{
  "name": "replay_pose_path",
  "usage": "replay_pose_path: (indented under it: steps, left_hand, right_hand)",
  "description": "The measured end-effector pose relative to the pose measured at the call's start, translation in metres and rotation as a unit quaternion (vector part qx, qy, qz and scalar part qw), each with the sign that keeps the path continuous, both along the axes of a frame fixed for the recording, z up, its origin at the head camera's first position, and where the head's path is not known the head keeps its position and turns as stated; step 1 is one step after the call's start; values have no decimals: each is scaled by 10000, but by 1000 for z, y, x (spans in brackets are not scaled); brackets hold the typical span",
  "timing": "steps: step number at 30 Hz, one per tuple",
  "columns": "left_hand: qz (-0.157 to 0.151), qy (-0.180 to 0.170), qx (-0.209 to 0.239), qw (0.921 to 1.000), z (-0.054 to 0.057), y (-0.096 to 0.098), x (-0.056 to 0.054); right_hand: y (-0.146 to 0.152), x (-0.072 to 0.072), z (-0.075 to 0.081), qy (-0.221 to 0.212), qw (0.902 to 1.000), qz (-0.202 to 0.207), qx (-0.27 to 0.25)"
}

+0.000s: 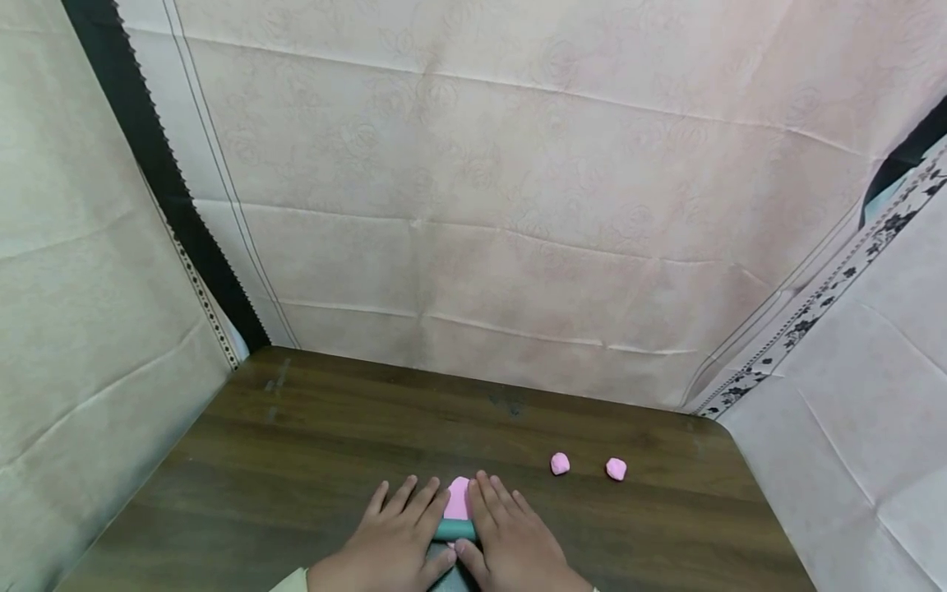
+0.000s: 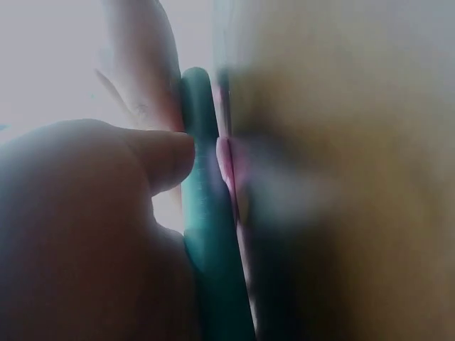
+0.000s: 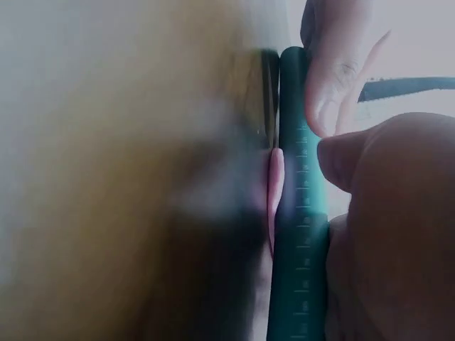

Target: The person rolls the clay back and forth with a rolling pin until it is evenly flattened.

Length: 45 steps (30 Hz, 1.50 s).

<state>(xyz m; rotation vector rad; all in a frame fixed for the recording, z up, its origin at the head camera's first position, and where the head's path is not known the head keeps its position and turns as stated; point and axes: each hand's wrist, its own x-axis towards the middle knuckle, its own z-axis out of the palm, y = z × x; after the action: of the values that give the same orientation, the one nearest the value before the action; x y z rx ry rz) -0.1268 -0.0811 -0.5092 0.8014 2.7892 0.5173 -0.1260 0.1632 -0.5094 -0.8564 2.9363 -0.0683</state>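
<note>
In the head view both hands lie over a green rolling pin (image 1: 456,530) at the near side of the table. My left hand (image 1: 392,538) presses on its left part and my right hand (image 1: 518,538) on its right part, fingers extended forward and thumbs close together. A flattened piece of pink clay (image 1: 458,500) shows between the hands, beyond the pin. Ruler-like marks run along the rolling pin (image 3: 300,213) in the right wrist view. The clay's thin edge (image 2: 226,160) sits against the pin in the left wrist view. Under the hands, a dark grey board (image 1: 450,580) is mostly hidden.
Two small pink clay lumps (image 1: 560,464) lie apart on the wooden table (image 1: 355,427), ahead and to the right of the hands. Pale cloth sheets (image 1: 518,205) hang behind the table and along both sides.
</note>
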Motion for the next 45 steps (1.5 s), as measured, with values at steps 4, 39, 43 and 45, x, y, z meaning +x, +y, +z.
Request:
replay_pose_path:
  steps: [4,39,43,45]
  left_hand:
    - [154,165,-39,9997,3,3,-4]
    - [764,-123,225,9967,-10,7,-105]
    - [783,-120,228,9966,-9,10,-113]
    - [775,-134,250,9966,-7,10,-116]
  right_hand:
    - [-3,-6,3,-113,9995,-186,-250]
    - [0,-107,-5,-765,9935,-316,-787]
    - [2,-117,-5,-743,9937,-278,-789]
    - [3,-122,-6,-730,9940,-269,-771]
